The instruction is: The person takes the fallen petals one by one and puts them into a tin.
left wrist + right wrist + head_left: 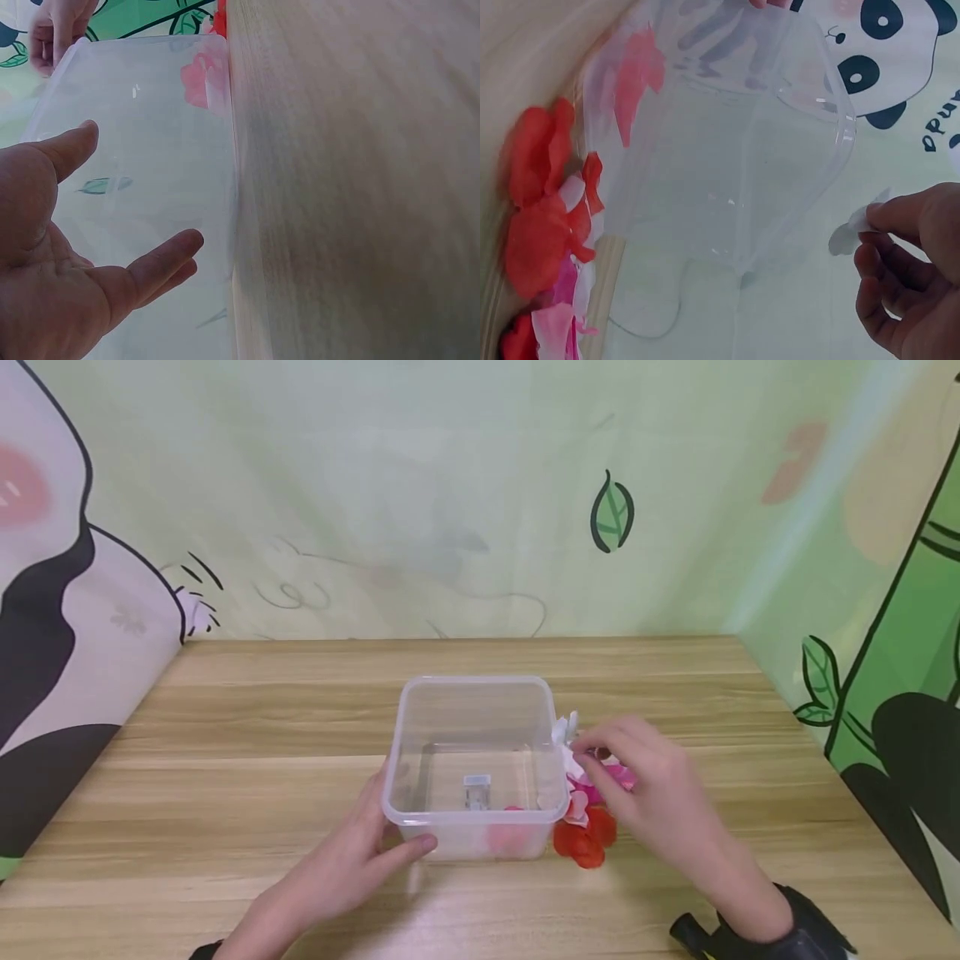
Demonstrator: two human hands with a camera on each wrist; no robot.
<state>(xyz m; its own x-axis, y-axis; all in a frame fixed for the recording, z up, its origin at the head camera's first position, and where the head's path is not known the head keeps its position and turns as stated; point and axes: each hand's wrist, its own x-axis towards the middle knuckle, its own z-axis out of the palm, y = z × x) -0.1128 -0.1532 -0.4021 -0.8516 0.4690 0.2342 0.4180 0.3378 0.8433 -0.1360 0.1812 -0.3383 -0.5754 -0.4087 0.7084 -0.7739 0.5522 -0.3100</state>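
Note:
A clear plastic box [472, 818] without a lid stands on the wooden table. My left hand [352, 852] rests against its left side and near corner, the thumb along the front wall; in the left wrist view the fingers look straight. Over the right side of the box, my right hand [652, 785] pinches a white petal [847, 238] between thumb and forefinger. Beside the right wall lies a heap of petals: red petals [585, 839], magenta petals [618, 775] and paler ones, partly hidden by the right hand. A pink petal [510, 839] shows through the box's front wall.
A small pale label-like patch [477, 792] shows at the box's bottom. The wooden table [225, 760] extends around the box. A green cloth [375, 527] printed with a panda and leaves hangs behind the table and at its sides.

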